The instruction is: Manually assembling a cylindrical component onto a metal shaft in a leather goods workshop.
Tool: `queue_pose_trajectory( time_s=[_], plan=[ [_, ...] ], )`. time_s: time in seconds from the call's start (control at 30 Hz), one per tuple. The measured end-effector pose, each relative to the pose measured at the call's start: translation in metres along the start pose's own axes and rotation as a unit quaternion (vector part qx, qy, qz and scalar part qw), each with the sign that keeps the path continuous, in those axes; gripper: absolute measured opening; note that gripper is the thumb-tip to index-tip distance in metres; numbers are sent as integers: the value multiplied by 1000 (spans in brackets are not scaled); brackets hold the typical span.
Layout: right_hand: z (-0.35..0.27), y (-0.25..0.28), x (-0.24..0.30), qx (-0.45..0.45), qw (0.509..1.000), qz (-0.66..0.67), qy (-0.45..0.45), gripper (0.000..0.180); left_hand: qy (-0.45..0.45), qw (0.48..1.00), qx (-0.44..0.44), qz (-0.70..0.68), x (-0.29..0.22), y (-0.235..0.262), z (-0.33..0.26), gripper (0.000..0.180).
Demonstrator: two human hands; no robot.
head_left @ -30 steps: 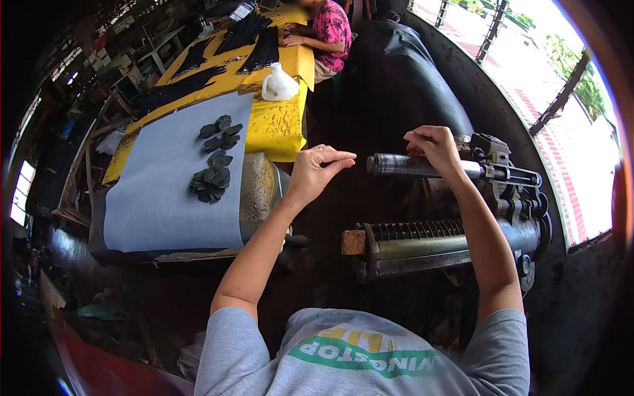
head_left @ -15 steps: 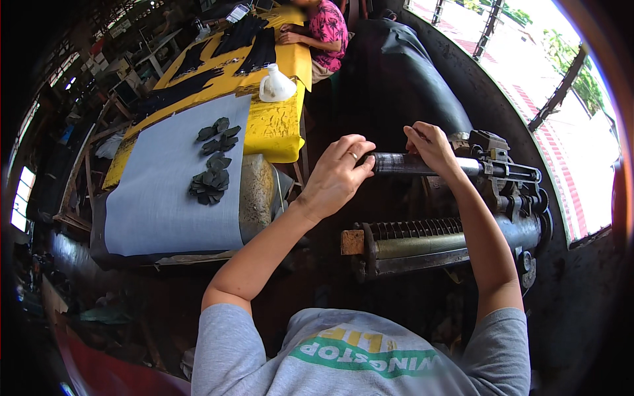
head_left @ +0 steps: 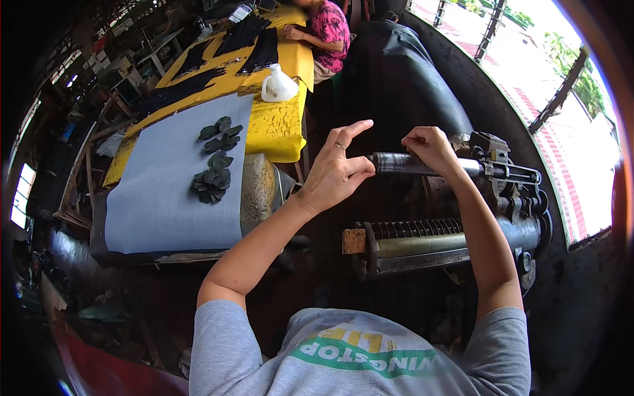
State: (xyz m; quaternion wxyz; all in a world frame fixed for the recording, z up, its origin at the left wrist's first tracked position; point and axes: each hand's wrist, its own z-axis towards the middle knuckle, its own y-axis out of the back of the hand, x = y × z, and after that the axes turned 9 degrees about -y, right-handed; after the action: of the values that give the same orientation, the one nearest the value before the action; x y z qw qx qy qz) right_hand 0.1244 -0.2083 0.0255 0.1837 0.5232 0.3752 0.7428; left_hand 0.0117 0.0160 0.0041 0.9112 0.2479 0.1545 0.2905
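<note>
Where the dark metal roller (head_left: 403, 163) juts leftward from the black machine (head_left: 508, 198), right hand (head_left: 429, 146) curls closed over its middle, left hand (head_left: 338, 173) pinches its free end between thumb and fingers, index raised; ribbed roller (head_left: 416, 230) below, grey sheet (head_left: 165, 191) with dark cut pieces (head_left: 212, 178) well left.
</note>
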Motion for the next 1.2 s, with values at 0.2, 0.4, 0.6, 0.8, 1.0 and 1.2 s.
queue_pose_trajectory(
  time_s=[0.2, 0.4, 0.6, 0.8, 1.0, 1.2],
  plan=[
    [2, 0, -4, -2, 1000, -9, 2, 14, 106, 992, -20, -67, 2, -2, 3, 23],
    [2, 1, 1, 7, 1000, -11, -4, 14, -52, 996, 56, 38, 10, 3, 8, 29],
    [3, 1, 0, 9, 1000, -12, 4, 14, -24, 999, 44, -2, 14, 2, 6, 24],
    [4, 0, -1, 13, 1000, -11, 3, 15, 1, 996, 64, -57, 24, 4, 7, 23],
    [4, -1, 0, 19, 1000, -6, -7, 15, 4, 990, 74, -118, 37, 2, 14, 25],
    [4, -1, -1, 25, 1000, -10, -10, 16, -2, 989, 76, -130, 40, -1, 14, 25]
  ],
)
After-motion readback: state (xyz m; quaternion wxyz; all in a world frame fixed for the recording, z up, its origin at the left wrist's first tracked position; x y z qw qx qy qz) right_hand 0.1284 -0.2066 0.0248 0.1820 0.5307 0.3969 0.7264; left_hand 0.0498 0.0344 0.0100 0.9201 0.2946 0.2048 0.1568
